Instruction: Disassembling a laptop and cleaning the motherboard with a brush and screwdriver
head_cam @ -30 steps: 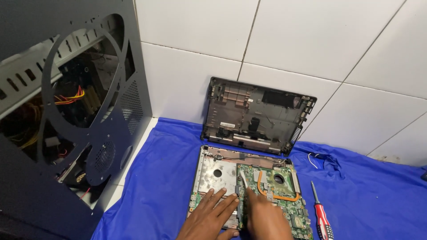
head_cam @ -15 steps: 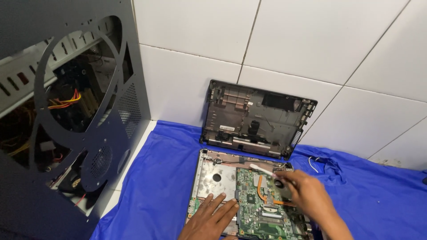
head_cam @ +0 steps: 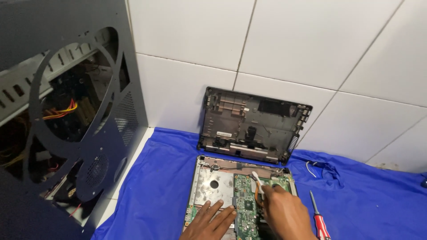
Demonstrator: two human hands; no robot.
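Two hands [head_cam: 209, 220] [head_cam: 284, 213] on laptop board [head_cam: 244, 204]; screwdriver [head_cam: 319, 218] beside, case shell [head_cam: 251, 124] behind.

Even, fairly bright light falls from above and in front across the white tiled wall [head_cam: 187, 40], which shows a soft sheen but no hard glare. The blue cloth [head_cam: 155, 195] is saturated and evenly lit, its folds casting only faint shadows. The open computer case [head_cam: 66, 111] at left stays dim inside, its depths nearly black. Shadows gather under the right hand [head_cam: 284, 213] and the left hand [head_cam: 209, 220]. Focus is moderate throughout; fine detail on the green circuit board [head_cam: 244, 204] is soft. Tile lines tilt, bending slightly toward the frame's edges.
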